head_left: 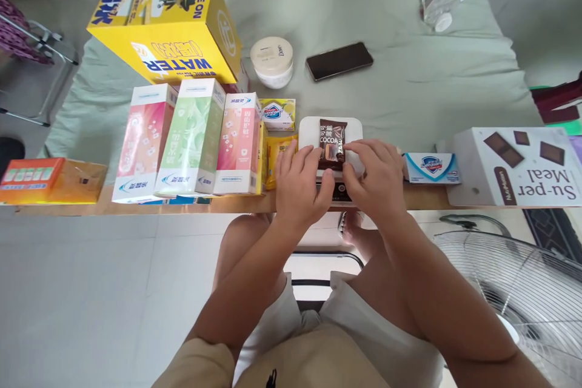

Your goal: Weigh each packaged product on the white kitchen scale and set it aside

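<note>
A brown cocoa snack packet [332, 144] lies on a white kitchen scale [354, 123] at the table's front edge. My left hand [300, 185] is at the packet's left side, its thumb and index finger against the lower left edge. The other left fingers lie over the scale's left side, close to a yellow packet [276, 154]. On the opposite side, my right hand [377, 179] has its index finger and thumb on the packet's right edge. The scale's black panel [341, 192] shows partly between my hands.
Tall toothpaste boxes [191, 133], a yellow soap box [277, 114] and a large yellow carton [168, 36] stand to the left. Behind are a cream jar [271, 60] and a phone [339, 61]. Rightward sit a soap box [431, 168] and a white meal box [522, 167]; a fan [522, 291] stands below.
</note>
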Demonstrator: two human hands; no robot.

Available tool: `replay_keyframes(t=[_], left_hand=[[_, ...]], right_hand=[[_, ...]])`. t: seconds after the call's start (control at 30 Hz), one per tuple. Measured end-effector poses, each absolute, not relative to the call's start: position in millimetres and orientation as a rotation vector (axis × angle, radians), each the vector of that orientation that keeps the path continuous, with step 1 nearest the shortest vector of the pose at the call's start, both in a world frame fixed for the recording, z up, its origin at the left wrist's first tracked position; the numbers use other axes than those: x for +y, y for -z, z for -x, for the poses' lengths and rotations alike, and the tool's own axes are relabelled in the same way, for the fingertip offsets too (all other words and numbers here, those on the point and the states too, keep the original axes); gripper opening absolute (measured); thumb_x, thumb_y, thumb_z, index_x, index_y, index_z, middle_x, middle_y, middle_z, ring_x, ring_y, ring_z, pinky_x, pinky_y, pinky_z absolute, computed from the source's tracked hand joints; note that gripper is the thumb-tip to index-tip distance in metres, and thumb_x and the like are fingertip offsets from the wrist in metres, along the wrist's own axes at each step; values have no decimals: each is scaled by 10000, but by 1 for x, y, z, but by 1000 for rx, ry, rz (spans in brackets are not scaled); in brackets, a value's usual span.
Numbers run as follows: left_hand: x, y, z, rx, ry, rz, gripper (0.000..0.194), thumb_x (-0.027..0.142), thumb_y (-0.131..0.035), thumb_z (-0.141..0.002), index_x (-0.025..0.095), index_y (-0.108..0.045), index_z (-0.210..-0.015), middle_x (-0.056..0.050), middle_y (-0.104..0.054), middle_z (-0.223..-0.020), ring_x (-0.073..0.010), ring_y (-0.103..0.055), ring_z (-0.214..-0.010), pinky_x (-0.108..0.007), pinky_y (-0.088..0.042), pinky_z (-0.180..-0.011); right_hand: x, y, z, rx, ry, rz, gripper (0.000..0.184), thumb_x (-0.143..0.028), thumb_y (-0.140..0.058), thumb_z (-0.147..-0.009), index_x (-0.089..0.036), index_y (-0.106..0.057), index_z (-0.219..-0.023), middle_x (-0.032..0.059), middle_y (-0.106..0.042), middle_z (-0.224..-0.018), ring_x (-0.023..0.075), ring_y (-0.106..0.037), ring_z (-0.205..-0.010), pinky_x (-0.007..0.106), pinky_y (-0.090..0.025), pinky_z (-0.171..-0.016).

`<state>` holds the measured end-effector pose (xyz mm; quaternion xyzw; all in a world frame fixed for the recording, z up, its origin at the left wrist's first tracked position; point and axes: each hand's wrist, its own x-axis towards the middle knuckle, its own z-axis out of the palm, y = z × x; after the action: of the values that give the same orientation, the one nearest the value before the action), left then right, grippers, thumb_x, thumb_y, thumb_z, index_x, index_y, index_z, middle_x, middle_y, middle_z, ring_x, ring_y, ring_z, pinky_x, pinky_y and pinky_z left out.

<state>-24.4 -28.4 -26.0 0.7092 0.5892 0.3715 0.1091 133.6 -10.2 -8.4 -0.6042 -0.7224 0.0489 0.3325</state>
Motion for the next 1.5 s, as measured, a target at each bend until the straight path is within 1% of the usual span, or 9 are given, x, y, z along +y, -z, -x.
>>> replay_keyframes(t=[0.13,0.33,0.47,0.63,0.8,1.0,1.13,1.37,1.5], left_hand=[[-32,22,23,1671,-1045,-2179,419,397,-430,-1044,207,-700,-1302,-114,-737,-1367,-375,-537,-1485,-611,-345,-1257],[-32,22,27,1642,-1126,-2136,348,390,-443,-1023,220,-733,-1116,-101,-763,-1164,-344,-639,-1332,-593,-397,-1219],[-32,22,31,1657,-1147,-2086,333,387,-449,-1013,217,-708,-1139,-111,-753,-1173,-337,-638,-1302,-584,-400,-1219],[-33,22,33,1659,-1105,-2140,378,383,-470,-1019,231,-744,-1231,-106,-779,-1232,-350,-621,-1360,-612,-346,-1264],[-31,23,31,1683,-1139,-2187,363,406,-521,-999,244,-793,-1177,-97,-805,-1163,-358,-657,-1319,-631,-330,-1276],[-30,22,15,1548,-1342,-2250,434,394,-424,-1032,199,-785,-1173,-122,-802,-1182,-323,-694,-1271,-544,-430,-1201],[-31,20,-6,1446,-1325,-2319,462,388,-387,-1028,201,-745,-1253,-120,-781,-1311,-303,-674,-1343,-509,-373,-1246],[-26,25,-26,1400,-1279,-2311,440,376,-410,-992,210,-715,-1262,-129,-763,-1325,-301,-660,-1371,-491,-339,-1266],[-24,26,-27,1383,-1350,-2300,434,409,-388,-1012,211,-714,-1220,-124,-760,-1276,-298,-681,-1331,-482,-346,-1251]], right_hand=[[-9,13,-126,-1893,-193,1636,307,-304,-544,-959,-236,-762,-1163,103,-766,-1277,329,-588,-1349,541,-442,-1159],[-11,10,-124,-1886,-190,1641,219,-276,-560,-940,-243,-754,-1035,86,-782,-1165,321,-612,-1332,525,-452,-1146],[-13,8,-127,-1849,-129,1675,250,-275,-568,-920,-246,-744,-1096,94,-782,-1189,322,-639,-1302,528,-459,-1126],[-17,10,-124,-1915,-221,1648,303,-304,-540,-956,-236,-750,-1164,88,-798,-1248,351,-591,-1402,575,-401,-1195],[-20,13,-116,-1976,-278,1629,359,-340,-542,-970,-240,-749,-1245,118,-739,-1371,350,-554,-1442,578,-405,-1213],[-24,4,-124,-1851,-301,1462,379,-328,-514,-1003,-197,-765,-1254,173,-648,-1448,254,-709,-1182,444,-594,-1041],[-27,-7,-154,-1697,-160,1544,330,-313,-523,-1013,-229,-812,-1149,142,-686,-1340,194,-741,-920,419,-638,-950],[-37,-1,-212,-1562,-70,1803,317,-379,-627,-930,-245,-808,-1152,152,-666,-1320,309,-696,-1094,568,-622,-1003],[-42,4,-212,-1700,-114,1783,408,-363,-699,-868,-233,-760,-1250,156,-619,-1379,304,-677,-1091,575,-598,-1044]])
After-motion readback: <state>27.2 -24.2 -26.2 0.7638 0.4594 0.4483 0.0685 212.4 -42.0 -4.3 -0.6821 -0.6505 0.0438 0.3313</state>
